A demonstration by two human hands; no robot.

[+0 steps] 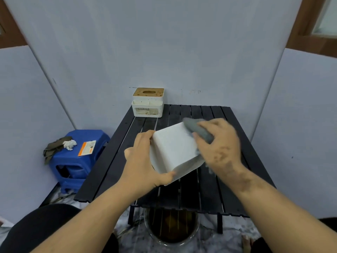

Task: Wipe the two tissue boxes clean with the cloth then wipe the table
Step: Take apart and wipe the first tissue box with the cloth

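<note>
A plain white tissue box [173, 148] is tilted above the middle of the black slatted table [206, 189]. My left hand [144, 161] grips its near left corner, thumb on the lower edge. My right hand [220, 143] holds a grey cloth [197, 128] against the box's upper right side; the hand is blurred. A second white tissue box [148, 103] with a wooden lid stands upright at the table's far left corner, untouched.
A blue plastic stool [73, 161] stands left of the table, carrying a dark rag, a crumpled white tissue and an orange packet. Grey partition walls close in on three sides. A round dark basin [171, 229] sits on the floor under the near table edge.
</note>
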